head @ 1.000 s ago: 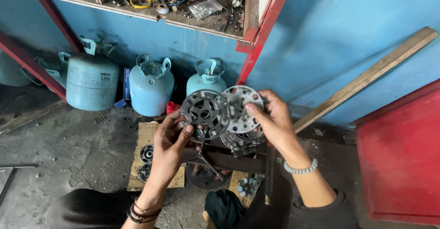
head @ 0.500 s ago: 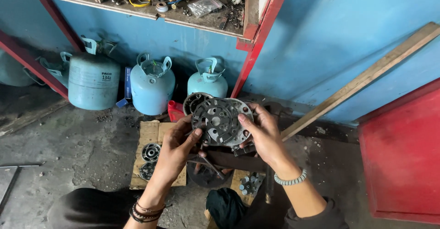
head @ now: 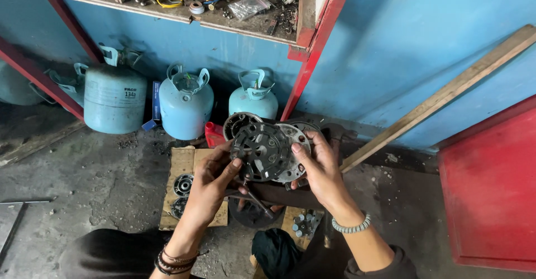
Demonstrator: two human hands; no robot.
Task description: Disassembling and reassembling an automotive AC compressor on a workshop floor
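Behind held disc [head: 261, 150]: three gas cylinders [head: 186, 109].

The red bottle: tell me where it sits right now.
In the head view the red bottle stands on the floor at centre, between the middle gas cylinder and the metal discs, above the left hand.

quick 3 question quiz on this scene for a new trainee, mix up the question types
1. True or false: both hands grip the dark round metal disc.
2. How many pale blue gas cylinders stand in full view against the blue wall? A) one B) three C) five
3. What does the right hand wear at the wrist?

Key
1. True: the left hand holds its lower left edge, the right hand its right side.
2. B: a big cylinder, a middle cylinder and a smaller cylinder.
3. A pale beaded bracelet.
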